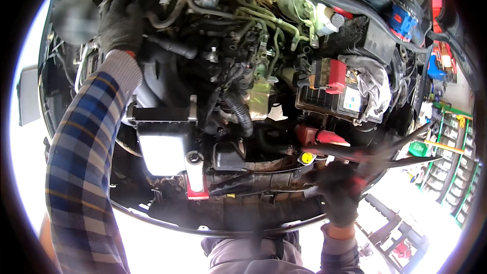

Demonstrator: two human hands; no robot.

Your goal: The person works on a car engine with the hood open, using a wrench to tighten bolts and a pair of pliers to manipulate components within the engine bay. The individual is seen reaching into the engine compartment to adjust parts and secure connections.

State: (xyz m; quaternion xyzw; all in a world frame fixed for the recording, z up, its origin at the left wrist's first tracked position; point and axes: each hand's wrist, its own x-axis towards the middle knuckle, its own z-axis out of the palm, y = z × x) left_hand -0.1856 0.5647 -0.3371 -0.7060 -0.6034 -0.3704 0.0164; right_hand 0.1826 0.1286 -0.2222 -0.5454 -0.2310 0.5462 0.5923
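Cap (pixel 306 158), one, yellow, near right hand (pixel 343 195); left hand (pixel 122 24) makes two, both gloved; grips I cannot tell.

Overexposed white glare washed out the floor (pixel 167 246), while deep shadow filled much of the engine bay (pixel 284 208). The right hand (pixel 341 195) was blurred; fisheye distortion bent edges toward a black rim.
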